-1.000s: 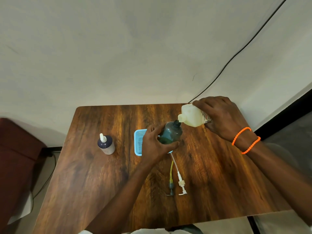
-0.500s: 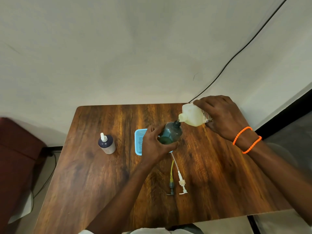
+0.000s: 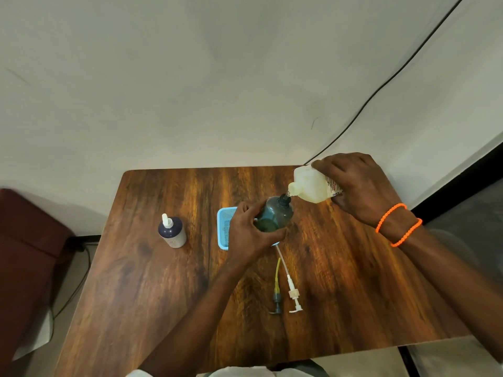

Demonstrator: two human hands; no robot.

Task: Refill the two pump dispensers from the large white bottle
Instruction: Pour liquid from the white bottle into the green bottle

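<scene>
A blue basket [image 3: 223, 227], half hidden by the left hand [image 3: 249, 235], and two pump heads [image 3: 285, 289] lie near the green dispenser [image 3: 275, 216] its fingers clasp, while right hand [image 3: 356, 186] grips the white bottle [image 3: 310, 186] tipped leftward, spout at the dispenser's mouth.

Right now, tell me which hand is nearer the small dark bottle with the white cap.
Left. The left hand grips the green dispenser beside it; the right hand is farther right.
</scene>
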